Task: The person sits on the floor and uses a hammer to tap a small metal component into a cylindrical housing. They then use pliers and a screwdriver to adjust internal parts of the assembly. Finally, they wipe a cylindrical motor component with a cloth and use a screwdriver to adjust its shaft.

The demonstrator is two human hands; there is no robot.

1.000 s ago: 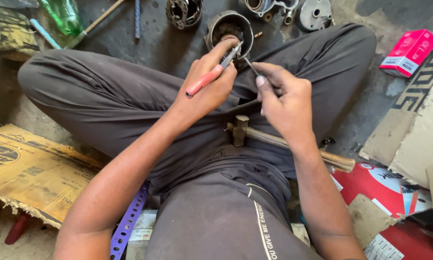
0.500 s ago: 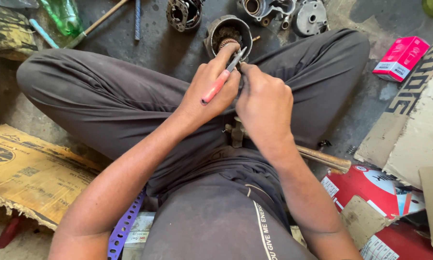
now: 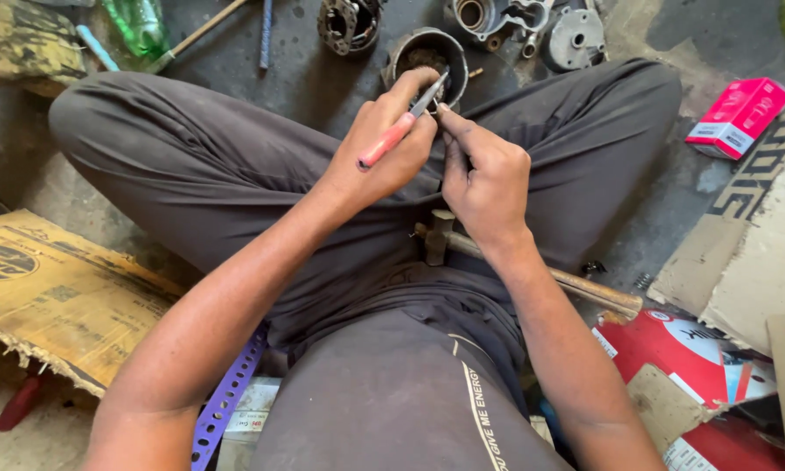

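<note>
Left hand (image 3: 384, 148) and right hand (image 3: 488, 187) fingertip to fingertip, both pinched

I hold the red-handled pliers (image 3: 399, 135) in my left hand (image 3: 384, 153), tilted, metal tip up and to the right, meeting my right hand's (image 3: 488, 187) fingertips (image 3: 445, 111) above my lap.

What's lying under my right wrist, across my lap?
A hammer lies across the lap under the right hand: its metal head shows left of the wrist and its wooden handle runs out to the right. The stretch of handle beneath the wrist is covered.
</note>
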